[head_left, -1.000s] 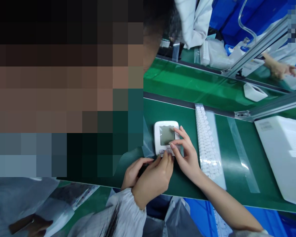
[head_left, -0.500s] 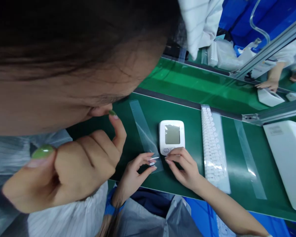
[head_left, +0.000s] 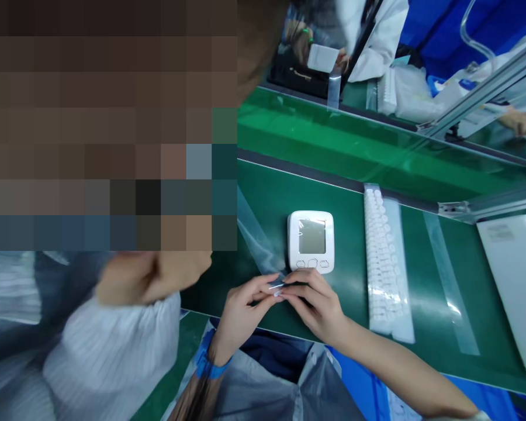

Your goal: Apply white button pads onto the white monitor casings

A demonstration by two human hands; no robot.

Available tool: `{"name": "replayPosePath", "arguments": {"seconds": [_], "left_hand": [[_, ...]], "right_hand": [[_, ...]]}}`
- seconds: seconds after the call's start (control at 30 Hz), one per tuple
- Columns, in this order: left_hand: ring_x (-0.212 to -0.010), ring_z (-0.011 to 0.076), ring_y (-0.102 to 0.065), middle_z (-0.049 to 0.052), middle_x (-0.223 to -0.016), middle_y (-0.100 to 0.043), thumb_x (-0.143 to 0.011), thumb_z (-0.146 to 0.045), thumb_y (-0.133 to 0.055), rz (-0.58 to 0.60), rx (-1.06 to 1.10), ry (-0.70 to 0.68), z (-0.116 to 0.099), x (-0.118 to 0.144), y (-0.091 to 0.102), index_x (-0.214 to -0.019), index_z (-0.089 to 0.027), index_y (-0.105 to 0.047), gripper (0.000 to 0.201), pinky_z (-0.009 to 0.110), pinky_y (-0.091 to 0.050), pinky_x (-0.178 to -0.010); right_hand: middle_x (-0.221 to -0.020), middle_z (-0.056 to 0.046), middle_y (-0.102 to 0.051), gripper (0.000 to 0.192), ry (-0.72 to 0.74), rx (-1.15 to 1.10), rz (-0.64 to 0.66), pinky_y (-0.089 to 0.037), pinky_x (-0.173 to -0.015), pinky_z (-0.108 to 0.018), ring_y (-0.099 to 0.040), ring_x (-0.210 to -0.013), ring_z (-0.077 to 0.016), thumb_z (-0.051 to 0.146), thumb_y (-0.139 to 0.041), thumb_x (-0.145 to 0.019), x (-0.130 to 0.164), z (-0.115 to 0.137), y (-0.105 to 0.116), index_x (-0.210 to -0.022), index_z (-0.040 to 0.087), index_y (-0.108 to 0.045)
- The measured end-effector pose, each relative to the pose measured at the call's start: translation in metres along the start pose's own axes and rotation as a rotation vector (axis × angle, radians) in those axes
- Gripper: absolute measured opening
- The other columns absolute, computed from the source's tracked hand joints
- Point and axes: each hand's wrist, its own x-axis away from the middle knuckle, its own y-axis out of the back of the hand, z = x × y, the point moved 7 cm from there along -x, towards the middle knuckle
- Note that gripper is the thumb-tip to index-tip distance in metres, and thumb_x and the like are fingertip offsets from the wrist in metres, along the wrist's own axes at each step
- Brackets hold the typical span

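Observation:
My left hand [head_left: 248, 310] is closed in a pinch, its fingertips on a shiny clear piece of plastic film [head_left: 275, 286]. My right hand [head_left: 318, 307] meets it there, thumb and fingers pressed together at the same film; the exact grip is partly hidden by the fingers. Just beyond both hands a white blood pressure monitor [head_left: 312, 237] lies face up on the green table, its grey screen blank. The right fingers reach close to its lower edge. A clear strip [head_left: 258, 234] runs along the table left of the monitor.
Right of the monitor lies a clear sleeve of small white round parts [head_left: 381, 257]. Farther right are another clear strip [head_left: 451, 280] and a white bin [head_left: 517, 280]. A co-worker's sleeve [head_left: 114, 339] and hand [head_left: 158, 278] are close on the left. A green conveyor [head_left: 333, 140] runs behind.
My right hand has moved left from the monitor's lower edge to meet my left hand at the film. The co-worker on the left has lowered a hand.

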Motion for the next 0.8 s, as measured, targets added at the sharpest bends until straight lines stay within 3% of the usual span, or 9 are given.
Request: {"name": "replayPosePath", "arguments": {"seconds": [0.17, 0.33, 0.57, 0.67, 0.8], "left_hand": [[-0.078, 0.0173, -0.078, -0.003, -0.084, -0.08, -0.082, -0.022, -0.072, -0.015, -0.075, -0.055, -0.002, 0.001, 0.001, -0.107, -0.024, -0.072, 0.025, 0.025, -0.065, -0.078], [-0.079, 0.0191, -0.079, -0.002, -0.088, -0.08, -0.083, -0.023, -0.071, -0.005, -0.11, -0.06, -0.004, 0.001, 0.001, -0.108, -0.026, -0.072, 0.024, 0.026, -0.065, -0.077], [-0.082, 0.0208, -0.079, -0.005, -0.089, -0.079, -0.079, -0.026, -0.075, -0.023, -0.135, -0.019, -0.001, -0.001, 0.004, -0.105, -0.03, -0.072, 0.026, 0.025, -0.065, -0.08], [-0.081, 0.0207, -0.079, -0.005, -0.089, -0.079, -0.079, -0.028, -0.075, -0.055, -0.157, -0.038, -0.001, -0.002, 0.004, -0.107, -0.03, -0.071, 0.028, 0.026, -0.065, -0.08], [-0.08, 0.0216, -0.079, -0.005, -0.09, -0.08, -0.078, -0.029, -0.075, -0.081, -0.194, -0.051, -0.003, -0.004, 0.003, -0.107, -0.031, -0.07, 0.029, 0.029, -0.066, -0.079]], "right_hand": [[-0.1, -0.007, -0.066, 0.014, -0.102, -0.053, -0.06, -0.058, -0.082, -0.038, -0.066, -0.096, -0.0211, 0.012, -0.063, -0.092, -0.001, -0.003, 0.001, -0.098, 0.024, -0.068], [-0.103, -0.008, -0.063, 0.01, -0.212, -0.067, -0.014, -0.058, -0.085, -0.039, -0.064, -0.099, -0.0217, 0.015, -0.061, -0.093, -0.001, -0.01, -0.003, -0.093, 0.024, -0.066], [-0.11, -0.009, -0.063, 0.012, -0.14, -0.008, -0.016, -0.054, -0.095, -0.043, -0.059, -0.11, -0.0237, 0.014, -0.061, -0.092, 0.005, 0.0, -0.001, -0.097, 0.024, -0.063], [-0.115, -0.009, -0.061, 0.009, -0.212, 0.055, -0.096, -0.051, -0.099, -0.045, -0.058, -0.115, -0.0246, 0.016, -0.061, -0.092, 0.01, -0.007, 0.019, -0.093, 0.024, -0.063], [-0.129, -0.01, -0.057, 0.01, -0.534, 0.136, -0.295, -0.045, -0.106, -0.052, -0.053, -0.126, -0.0289, 0.029, -0.063, -0.093, 0.03, -0.042, 0.066, -0.085, 0.025, -0.066]]}}
